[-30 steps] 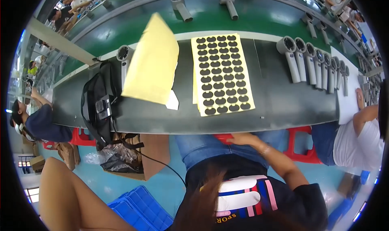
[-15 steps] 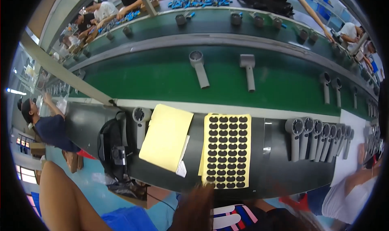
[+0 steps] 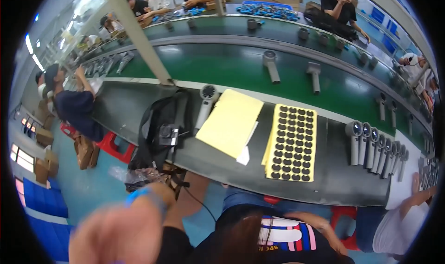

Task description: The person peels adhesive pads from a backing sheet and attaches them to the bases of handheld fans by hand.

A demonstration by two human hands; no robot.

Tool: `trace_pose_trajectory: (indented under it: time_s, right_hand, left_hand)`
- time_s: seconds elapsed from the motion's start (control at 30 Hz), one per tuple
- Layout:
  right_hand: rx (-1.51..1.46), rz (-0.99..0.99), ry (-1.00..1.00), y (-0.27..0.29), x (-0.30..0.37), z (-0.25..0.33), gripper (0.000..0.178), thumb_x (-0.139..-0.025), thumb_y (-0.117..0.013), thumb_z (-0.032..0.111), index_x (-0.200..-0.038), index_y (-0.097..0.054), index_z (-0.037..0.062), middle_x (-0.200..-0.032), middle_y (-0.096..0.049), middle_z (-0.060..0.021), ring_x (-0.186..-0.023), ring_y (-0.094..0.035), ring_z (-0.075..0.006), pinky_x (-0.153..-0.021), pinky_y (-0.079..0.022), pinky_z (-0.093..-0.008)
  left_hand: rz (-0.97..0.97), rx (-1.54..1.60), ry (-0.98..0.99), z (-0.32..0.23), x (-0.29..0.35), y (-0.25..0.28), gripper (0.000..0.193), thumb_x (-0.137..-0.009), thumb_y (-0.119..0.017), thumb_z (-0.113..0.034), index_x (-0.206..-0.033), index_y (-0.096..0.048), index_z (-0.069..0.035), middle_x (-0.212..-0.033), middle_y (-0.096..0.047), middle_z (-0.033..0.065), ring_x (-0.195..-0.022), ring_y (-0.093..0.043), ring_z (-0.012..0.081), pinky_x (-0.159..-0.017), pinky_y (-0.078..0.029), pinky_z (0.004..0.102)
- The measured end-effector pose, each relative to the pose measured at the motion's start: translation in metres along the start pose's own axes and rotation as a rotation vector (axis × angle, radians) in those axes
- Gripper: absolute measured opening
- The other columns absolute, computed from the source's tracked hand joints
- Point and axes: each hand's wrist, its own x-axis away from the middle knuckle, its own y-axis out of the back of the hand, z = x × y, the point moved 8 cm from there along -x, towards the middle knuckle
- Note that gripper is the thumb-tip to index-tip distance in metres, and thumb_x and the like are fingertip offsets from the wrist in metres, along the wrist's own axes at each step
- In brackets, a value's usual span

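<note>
My left hand (image 3: 116, 234) is raised close to the camera at the lower left, with a blue band (image 3: 139, 195) at its wrist. Motion smears its fingers, and nothing it might hold can be made out. Of my right arm, a bent forearm (image 3: 317, 223) shows beside my black shirt; the hand itself is hidden. In front of me on the dark table lies a yellow sheet (image 3: 274, 146) with rows of black oval stickers (image 3: 292, 142). A plain yellow sheet (image 3: 232, 122) sits to its left, white paper under it. Neither hand visibly touches these.
A grey handheld fan (image 3: 207, 102) and a black backpack (image 3: 155, 120) occupy the table's left. Several fans (image 3: 371, 146) line the right, near a co-worker's arm (image 3: 415, 199). Two more lie on the green conveyor (image 3: 222, 62). A metal post (image 3: 141, 41) rises behind; another person (image 3: 74, 102) works at left.
The view has turned left, so the table and its things appear farther right and higher. My left arm, bent at the left edge before, now brings its blurred hand into the lower left.
</note>
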Motion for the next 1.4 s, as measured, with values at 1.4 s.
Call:
trace_pose_trajectory:
  time_s: [1.4]
  right_hand:
    - [-0.165,-0.799,0.746,0.213,-0.123,0.286,0.074,-0.089,-0.061,0.015,-0.15,-0.02,0.0057,-0.135,-0.05,-0.0163,-0.129,-0.044,-0.0239,-0.109,-0.029,-0.0374]
  left_hand:
    - [-0.122,-0.576,1.831,0.011,0.321,0.057,0.045,-0.093,-0.044,0.003,-0.137,-0.038,0.005,-0.13,-0.053,0.016,-0.119,-0.053,0.026,-0.102,-0.04,0.0356]
